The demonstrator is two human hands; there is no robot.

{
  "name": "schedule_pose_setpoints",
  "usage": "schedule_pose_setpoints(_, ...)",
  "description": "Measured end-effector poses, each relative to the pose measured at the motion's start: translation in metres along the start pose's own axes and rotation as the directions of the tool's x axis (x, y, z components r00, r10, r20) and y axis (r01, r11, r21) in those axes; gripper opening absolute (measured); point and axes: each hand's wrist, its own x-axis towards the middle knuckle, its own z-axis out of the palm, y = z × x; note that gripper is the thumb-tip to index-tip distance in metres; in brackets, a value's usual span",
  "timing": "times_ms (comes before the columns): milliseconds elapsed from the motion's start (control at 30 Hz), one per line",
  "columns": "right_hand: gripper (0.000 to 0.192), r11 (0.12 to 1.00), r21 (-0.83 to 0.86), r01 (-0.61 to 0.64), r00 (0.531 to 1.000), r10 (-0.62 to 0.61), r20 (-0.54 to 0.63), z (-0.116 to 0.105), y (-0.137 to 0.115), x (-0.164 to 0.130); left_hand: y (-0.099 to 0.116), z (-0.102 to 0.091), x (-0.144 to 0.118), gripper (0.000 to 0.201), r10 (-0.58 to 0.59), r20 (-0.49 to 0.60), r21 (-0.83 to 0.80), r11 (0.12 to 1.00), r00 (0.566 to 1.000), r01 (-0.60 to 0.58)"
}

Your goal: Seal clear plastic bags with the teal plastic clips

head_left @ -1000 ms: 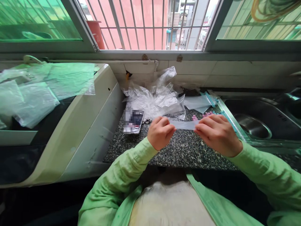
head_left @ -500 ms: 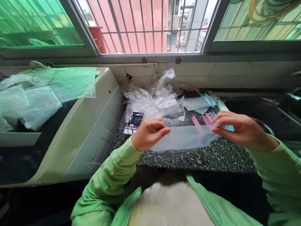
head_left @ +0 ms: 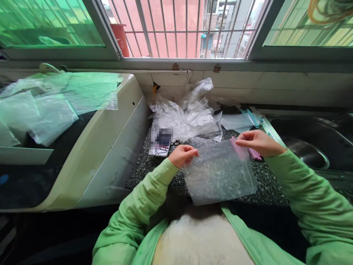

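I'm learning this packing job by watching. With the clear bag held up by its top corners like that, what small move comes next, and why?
Probably part the bag's mouth. The left hand and right hand each pinch a top corner of the clear bag, which hangs flat and looks empty above the countertop. Pink strips lie just under the right hand, within easy reach.

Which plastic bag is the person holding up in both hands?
The flat clear bag over the speckled counter, pinched at its top corners by the left hand and right hand. The crumpled bags lie untouched behind.
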Motion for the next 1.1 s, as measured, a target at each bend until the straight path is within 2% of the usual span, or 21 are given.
schedule_pose_setpoints(133, 0.045, 0.999, 0.028, -0.044, 0.999, 0.044, -0.028, 0.016, 0.015, 0.017, -0.014, -0.014, 0.014, 0.044, 0.002, -0.106, 0.199, 0.980, 0.994, 0.019)
schedule_pose_setpoints(233, 0.046, 0.999, 0.009, -0.034, 0.999, 0.034, -0.033, 0.021, 0.017, 0.022, -0.019, -0.022, 0.018, 0.041, 0.023, -0.118, 0.306, 0.952, 0.993, 0.014)
schedule_pose_setpoints(500, 0.042, 0.999, 0.003, 0.033, 0.998, -0.033, -0.050, 0.020, 0.010, 0.025, -0.012, -0.024, 0.014, 0.042, 0.070, 0.016, 0.303, 0.950, 0.997, -0.071)
schedule_pose_setpoints(700, 0.041, 0.998, 0.021, 0.060, 0.986, -0.056, -0.157, 0.025, 0.010, 0.026, -0.012, -0.027, 0.011, 0.042, 0.156, -0.034, 0.313, 0.940, 0.987, -0.138)
schedule_pose_setpoints(867, 0.040, 0.997, 0.017, 0.074, 0.991, -0.072, -0.117, 0.026, 0.011, 0.027, -0.016, -0.024, 0.014, 0.034, 0.176, -0.039, 0.416, 0.898, 0.984, -0.144)
schedule_pose_setpoints(1000, 0.038, 0.996, 0.044, 0.076, 0.995, -0.073, -0.064, 0.031, 0.011, 0.028, -0.018, -0.019, 0.018, 0.026, 0.301, -0.052, 0.553, 0.803, 0.952, -0.224)
schedule_pose_setpoints(1100, 0.036, 0.995, 0.075, 0.071, 0.996, -0.066, -0.065, 0.036, 0.014, 0.031, -0.020, -0.017, 0.020, 0.027, 0.334, -0.014, 0.552, 0.788, 0.943, -0.271)
